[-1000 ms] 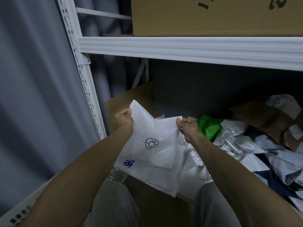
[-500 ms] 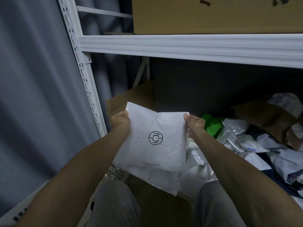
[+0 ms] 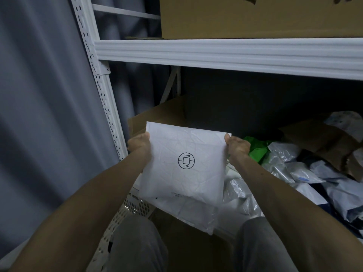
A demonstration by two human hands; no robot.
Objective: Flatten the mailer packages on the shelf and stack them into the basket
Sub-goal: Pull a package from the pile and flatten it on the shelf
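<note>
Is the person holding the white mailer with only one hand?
No, the left hand and the right hand each grip an upper corner of the white mailer.

The whole left side is a grey curtain (image 3: 43,114) hanging in soft folds. Up top there's a big box (image 3: 255,16), plain brown cardboard, with some dark print cut off by the frame edge. Lower down, a smaller box (image 3: 157,116) sits in the left corner, flap looks open, against a dark back wall (image 3: 245,107). Off to the right is a crumpled cardboard scrap (image 3: 322,140). At the bottom, two knees (image 3: 135,246) in grey trousers.
</note>
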